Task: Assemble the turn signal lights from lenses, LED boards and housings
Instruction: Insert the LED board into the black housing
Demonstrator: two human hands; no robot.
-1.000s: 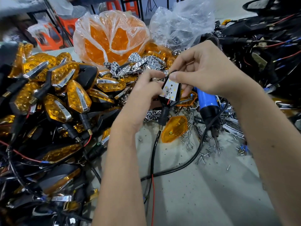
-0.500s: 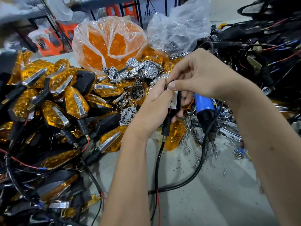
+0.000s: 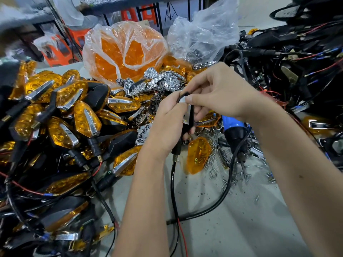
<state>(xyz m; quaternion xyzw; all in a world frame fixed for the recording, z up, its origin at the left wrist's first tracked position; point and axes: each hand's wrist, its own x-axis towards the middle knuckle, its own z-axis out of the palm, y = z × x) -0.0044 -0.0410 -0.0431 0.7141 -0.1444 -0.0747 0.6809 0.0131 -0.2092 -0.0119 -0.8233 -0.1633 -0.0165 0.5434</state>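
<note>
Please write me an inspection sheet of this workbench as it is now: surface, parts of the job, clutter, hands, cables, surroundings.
Surface: grey table, bare in front, specks on it.
Job's things: black housing with white LED board held edge-on in both hands; loose amber lens lying below them; heap of finished lights at left; bag of amber lenses; chrome reflectors.
Clutter: scattered screws; blue-handled tool; clear plastic bag.
Hands: left hand grips the housing; right hand pinches its top.
Cables: black lead hanging from housing; red wire; tool cord.
Surroundings: black harness pile at right; orange stools behind.
</note>
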